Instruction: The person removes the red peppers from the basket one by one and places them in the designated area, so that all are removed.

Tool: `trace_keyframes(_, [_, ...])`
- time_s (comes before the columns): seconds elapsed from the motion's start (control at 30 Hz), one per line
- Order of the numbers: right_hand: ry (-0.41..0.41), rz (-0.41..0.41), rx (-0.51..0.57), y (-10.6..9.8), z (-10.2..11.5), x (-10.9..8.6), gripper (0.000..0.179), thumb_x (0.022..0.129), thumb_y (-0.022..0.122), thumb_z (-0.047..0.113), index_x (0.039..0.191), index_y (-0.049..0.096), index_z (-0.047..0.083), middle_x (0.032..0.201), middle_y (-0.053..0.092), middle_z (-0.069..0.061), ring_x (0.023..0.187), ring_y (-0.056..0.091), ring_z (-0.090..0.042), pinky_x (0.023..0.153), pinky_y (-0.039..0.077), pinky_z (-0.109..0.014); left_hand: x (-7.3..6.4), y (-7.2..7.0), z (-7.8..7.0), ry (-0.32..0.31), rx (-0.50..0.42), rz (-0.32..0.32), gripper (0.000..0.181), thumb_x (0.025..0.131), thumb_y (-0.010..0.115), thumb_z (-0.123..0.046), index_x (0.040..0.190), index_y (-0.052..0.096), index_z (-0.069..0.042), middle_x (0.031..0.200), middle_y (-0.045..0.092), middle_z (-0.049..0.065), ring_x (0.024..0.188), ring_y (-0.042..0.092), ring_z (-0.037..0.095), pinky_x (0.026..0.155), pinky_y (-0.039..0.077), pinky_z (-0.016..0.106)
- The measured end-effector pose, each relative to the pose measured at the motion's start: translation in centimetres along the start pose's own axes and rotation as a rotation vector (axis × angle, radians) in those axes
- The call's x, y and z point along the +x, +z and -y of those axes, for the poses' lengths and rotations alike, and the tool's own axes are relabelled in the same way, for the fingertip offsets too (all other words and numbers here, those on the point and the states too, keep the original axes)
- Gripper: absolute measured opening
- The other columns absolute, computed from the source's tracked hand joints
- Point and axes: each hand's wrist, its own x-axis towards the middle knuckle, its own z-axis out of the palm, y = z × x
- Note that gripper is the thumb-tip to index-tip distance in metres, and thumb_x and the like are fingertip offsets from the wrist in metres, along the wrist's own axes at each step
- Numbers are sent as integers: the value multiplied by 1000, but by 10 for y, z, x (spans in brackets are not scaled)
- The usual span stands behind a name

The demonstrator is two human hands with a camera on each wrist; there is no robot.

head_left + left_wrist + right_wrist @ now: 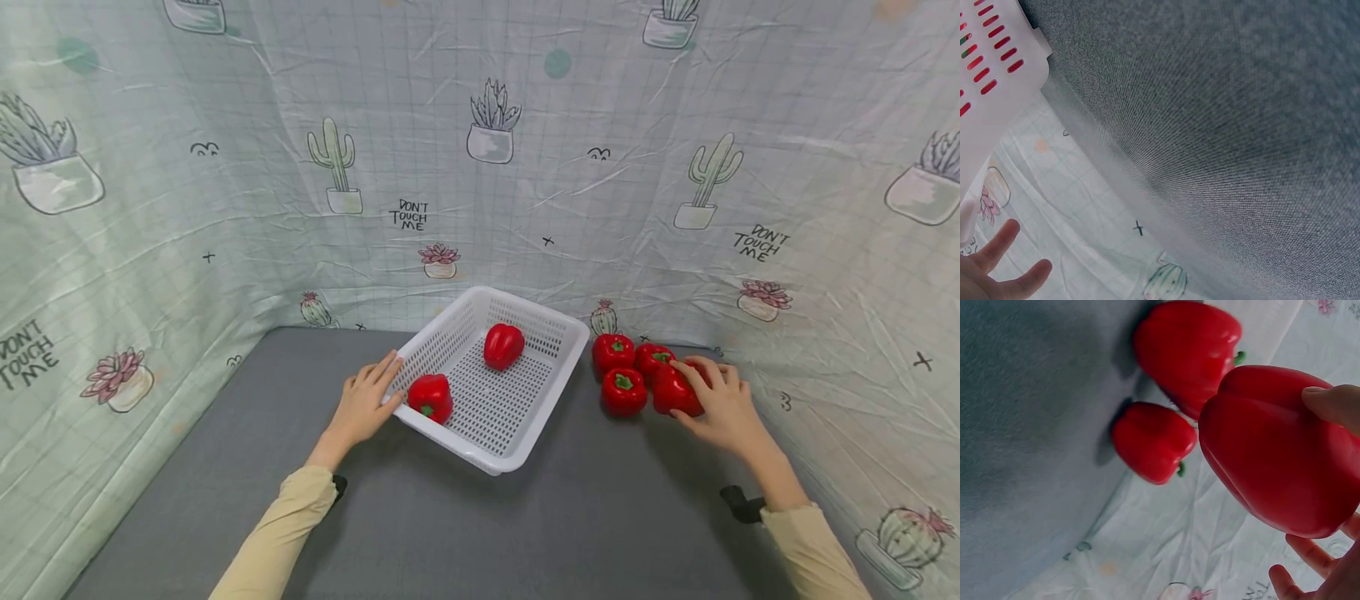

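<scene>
A white perforated basket (pixel 551 408) stands on the grey table, with one red bell pepper (pixel 504 346) near its back and another red pepper (pixel 431 395) in its left corner. My left hand (pixel 363 404) holds the basket's left rim; in the left wrist view two of its fingers (pixel 1025 279) stick out apart from the basket wall (pixel 997 106). At the right, my right hand (pixel 723 408) grips a red bell pepper (pixel 1279 450), thumb on one side and fingers on the other. Close beside it stand three more peppers (pixel 624 392), green stems up.
A pale curtain (pixel 555 208) printed with cacti encloses the table at the back and both sides. The group of peppers is close to the curtain's right back corner. Grey tabletop (pixel 465 533) lies in front of the basket and between the arms.
</scene>
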Motion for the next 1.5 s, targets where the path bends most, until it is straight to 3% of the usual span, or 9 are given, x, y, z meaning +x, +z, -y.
trace_keyframes(0.73, [127, 234, -23, 32, -25, 1, 67, 69, 73, 22, 126, 40, 9, 125, 35, -19, 105, 31, -48, 67, 27, -64, 0, -1, 0, -2, 3, -1, 55, 86, 52, -29, 136, 38, -11, 143, 34, 10, 117, 41, 33, 88, 32, 59])
trace_keyframes(1.5, [154, 371, -58, 56, -31, 8, 68, 75, 68, 20, 131, 32, 8, 130, 31, -19, 108, 29, -46, 72, 26, -68, 0, 0, -1, -4, 3, -3, 55, 87, 51, -31, 136, 38, -12, 143, 34, 10, 117, 41, 33, 88, 31, 59])
